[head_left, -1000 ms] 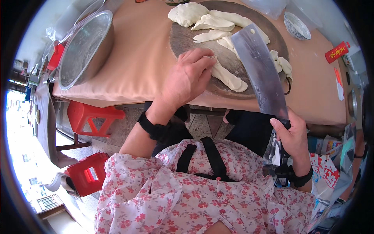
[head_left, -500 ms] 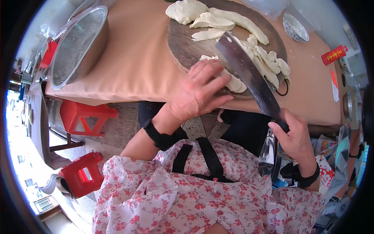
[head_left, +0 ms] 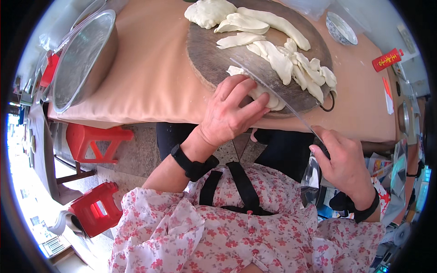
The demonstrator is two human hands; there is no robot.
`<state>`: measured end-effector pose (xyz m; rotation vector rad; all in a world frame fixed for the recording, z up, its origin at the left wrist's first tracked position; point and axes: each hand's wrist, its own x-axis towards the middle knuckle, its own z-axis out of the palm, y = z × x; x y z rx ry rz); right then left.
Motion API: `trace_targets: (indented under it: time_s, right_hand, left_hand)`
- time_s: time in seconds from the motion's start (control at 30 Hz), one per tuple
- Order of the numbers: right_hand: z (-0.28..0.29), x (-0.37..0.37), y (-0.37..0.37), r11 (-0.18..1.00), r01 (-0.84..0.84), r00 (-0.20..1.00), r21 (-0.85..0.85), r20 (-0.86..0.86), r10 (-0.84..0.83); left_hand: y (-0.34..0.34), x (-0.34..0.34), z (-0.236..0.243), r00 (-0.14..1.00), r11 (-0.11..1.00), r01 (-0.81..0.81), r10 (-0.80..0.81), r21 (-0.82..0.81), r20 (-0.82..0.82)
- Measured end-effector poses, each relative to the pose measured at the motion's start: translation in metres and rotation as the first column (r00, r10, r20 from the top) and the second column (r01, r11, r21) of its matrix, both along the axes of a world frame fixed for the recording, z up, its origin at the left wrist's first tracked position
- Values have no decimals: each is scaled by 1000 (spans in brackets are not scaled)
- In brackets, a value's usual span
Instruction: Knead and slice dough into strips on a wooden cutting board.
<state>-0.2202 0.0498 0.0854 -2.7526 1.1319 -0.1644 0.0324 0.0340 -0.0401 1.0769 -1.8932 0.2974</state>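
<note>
My right hand (head_left: pixel 341 159) is closed round the handle of a cleaver (head_left: pixel 291 109), whose blade stands on edge and appears as a thin line. The blade lies along the far side of a pale dough strip (head_left: pixel 274 103) at the near edge of a round wooden board (head_left: pixel 207 52). My left hand (head_left: pixel 234 107) presses its bent fingers onto that strip and covers much of it. Several cut dough slices (head_left: pixel 277 61) lie in a heap beyond the blade. Farther back are a long dough roll (head_left: pixel 277 25) and a larger dough lump (head_left: pixel 209 12).
A big metal basin (head_left: pixel 84 59) stands at the table's left. Toward the right are a patterned bowl (head_left: pixel 341 29), a red bottle (head_left: pixel 387 60) and a wire loop (head_left: pixel 330 102) on the board's rim. Red stools (head_left: pixel 95 141) stand on the floor below left.
The cleaver has turned from showing its broad face to standing on edge and has come down at the dough strip. The left fingers have settled more firmly on the strip.
</note>
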Motion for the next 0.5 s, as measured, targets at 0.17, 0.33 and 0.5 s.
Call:
trace_targets:
  time_s: [0.17, 0.33, 0.5]
  right_hand:
    - [4, 6, 6, 999, 36, 995, 39, -97, -32]
    - [1, 8, 2, 998, -46, 994, -47, -99, 41]
    - [2, 13, 1, 999, -39, 991, -34, -126, 34]
  left_hand:
    - [-1, -2, -2, 1000, 1000, 3, -3, -3, -8]
    - [-1, -3, -3, 1000, 1000, 2, -2, -11, -27]
    - [0, -2, -4, 999, 1000, 8, -7, 5, -52]
